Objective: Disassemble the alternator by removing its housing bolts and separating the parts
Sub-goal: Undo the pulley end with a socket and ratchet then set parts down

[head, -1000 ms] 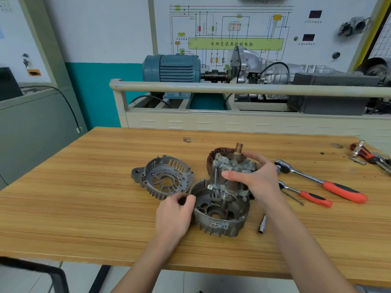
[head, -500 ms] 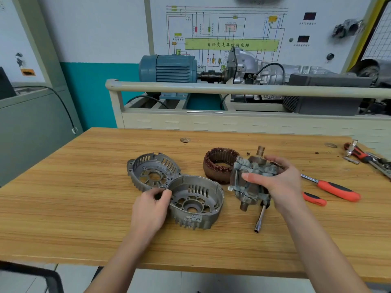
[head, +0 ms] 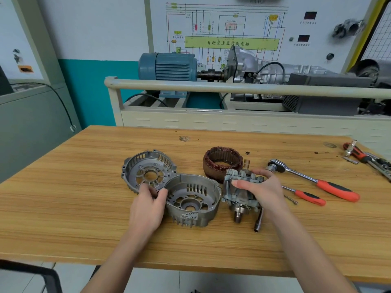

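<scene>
Presently the right hand [head: 261,190] is gripping the rotor [head: 241,192], shaft axis running twelve-to-six; the left hand [head: 148,205] is pinching the housing half [head: 191,200] at nine o'clock.

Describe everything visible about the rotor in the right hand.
The grey claw-pole metal rotor looks worn and dull, with interlocking steel claws around its body. A coppery slip-ring end points away and a stubby shaft end points toward the camera. The right hand grips it, tilted, beside the brown copper-wound stator ring.

Two housing halves [head: 149,173] [head: 191,200], one stator [head: 222,163], one rotor [head: 241,193]
</scene>
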The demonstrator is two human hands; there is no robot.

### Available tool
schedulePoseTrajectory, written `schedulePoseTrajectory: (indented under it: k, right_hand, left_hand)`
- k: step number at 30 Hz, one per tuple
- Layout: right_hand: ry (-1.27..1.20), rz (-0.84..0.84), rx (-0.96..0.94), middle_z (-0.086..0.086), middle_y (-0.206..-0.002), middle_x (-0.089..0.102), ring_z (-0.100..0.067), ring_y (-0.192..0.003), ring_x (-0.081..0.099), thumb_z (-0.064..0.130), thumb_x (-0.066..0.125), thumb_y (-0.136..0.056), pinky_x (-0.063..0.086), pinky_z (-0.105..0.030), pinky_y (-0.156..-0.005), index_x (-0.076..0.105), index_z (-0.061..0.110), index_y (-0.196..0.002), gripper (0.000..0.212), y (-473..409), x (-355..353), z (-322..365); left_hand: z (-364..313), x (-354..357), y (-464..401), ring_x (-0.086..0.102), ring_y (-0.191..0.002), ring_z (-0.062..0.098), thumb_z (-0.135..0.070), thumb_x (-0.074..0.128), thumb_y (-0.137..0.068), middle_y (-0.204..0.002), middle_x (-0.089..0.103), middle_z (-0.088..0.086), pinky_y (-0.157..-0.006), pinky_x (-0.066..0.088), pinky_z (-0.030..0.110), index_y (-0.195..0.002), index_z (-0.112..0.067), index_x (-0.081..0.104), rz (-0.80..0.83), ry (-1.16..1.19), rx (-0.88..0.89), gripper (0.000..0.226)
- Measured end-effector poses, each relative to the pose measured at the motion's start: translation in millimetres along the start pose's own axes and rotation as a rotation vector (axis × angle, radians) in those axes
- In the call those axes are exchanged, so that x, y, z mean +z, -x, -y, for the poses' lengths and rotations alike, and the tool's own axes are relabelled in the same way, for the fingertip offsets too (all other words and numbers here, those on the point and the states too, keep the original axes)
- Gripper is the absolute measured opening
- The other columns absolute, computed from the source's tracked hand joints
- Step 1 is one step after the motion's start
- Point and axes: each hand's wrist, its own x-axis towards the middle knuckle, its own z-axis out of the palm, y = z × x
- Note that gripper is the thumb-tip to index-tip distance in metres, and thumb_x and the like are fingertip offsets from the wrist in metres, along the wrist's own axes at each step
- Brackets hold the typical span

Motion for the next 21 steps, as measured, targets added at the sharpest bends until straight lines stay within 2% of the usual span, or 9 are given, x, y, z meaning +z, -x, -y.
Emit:
schedulePoseTrajectory:
  k: [3, 6, 11, 14, 19, 21]
  right_hand:
    - [0.092, 0.003, 0.006, 0.01, -0.096, 0.051, -0.008, -0.084, 0.052, 0.03, 0.095, -0.047, 0.041, -0.025, -0.063, 0.053, 0.02, -0.115, 0.08, -2, 4, 3]
    - [0.194, 0.026, 0.0, 0.001, -0.112, 0.05, -0.019, -0.101, 0.052, 0.036, 0.095, -0.049, 0.044, -0.034, -0.078, 0.05, 0.021, -0.118, 0.083, -2, 11, 7]
    - [0.228, 0.045, -0.01, 0.001, -0.12, 0.047, -0.02, -0.107, 0.05, 0.042, 0.092, -0.052, 0.046, -0.037, -0.086, 0.046, 0.021, -0.123, 0.088, 1, 10, 6]
    - [0.224, 0.042, -0.024, 0.001, -0.123, 0.048, -0.019, -0.109, 0.049, 0.049, 0.09, -0.053, 0.046, -0.04, -0.093, 0.043, 0.021, -0.129, 0.094, 7, 8, 4]
    - [0.182, 0.008, -0.036, -0.004, -0.136, 0.046, -0.025, -0.125, 0.046, 0.055, 0.087, -0.056, 0.041, -0.047, -0.104, 0.036, 0.022, -0.137, 0.101, 19, 10, -2]
    - [0.185, -0.004, -0.039, -0.004, -0.141, 0.044, -0.026, -0.129, 0.043, 0.055, 0.086, -0.057, 0.039, -0.045, -0.104, 0.031, 0.02, -0.142, 0.107, 23, 11, -2]
  left_hand:
    - [0, 1, -2, 0.052, -0.064, 0.018, -0.036, 0.048, -0.09, -0.069, 0.057, 0.004, -0.054, 0.034, 0.031, -0.085, -0.011, 0.046, -0.008, -0.071, 0.008, 0.026]
    - [0, 2, -1, 0.051, -0.062, 0.018, -0.041, 0.042, -0.093, -0.07, 0.055, 0.003, -0.052, 0.031, 0.031, -0.092, -0.009, 0.043, -0.013, -0.179, 0.007, 0.032]
    - [-4, 3, 3, 0.051, -0.059, 0.021, -0.041, 0.033, -0.097, -0.066, 0.053, 0.005, -0.052, 0.035, 0.033, -0.099, -0.008, 0.036, 0.005, -0.278, 0.052, 0.033]
    - [-10, -2, 5, 0.054, -0.061, 0.028, -0.045, 0.03, -0.098, -0.067, 0.054, 0.008, -0.055, 0.039, 0.034, -0.097, -0.009, 0.034, -0.013, -0.364, 0.074, 0.037]
    - [-16, -11, 6, 0.054, -0.062, 0.029, -0.05, 0.029, -0.099, -0.077, 0.059, 0.014, -0.045, 0.028, 0.03, -0.102, -0.005, 0.038, -0.035, -0.488, 0.13, 0.046]
    - [-18, -15, 8, 0.056, -0.069, 0.032, -0.051, 0.028, -0.099, -0.085, 0.06, 0.017, -0.048, 0.03, 0.032, -0.106, -0.003, 0.039, -0.044, -0.524, 0.129, 0.05]
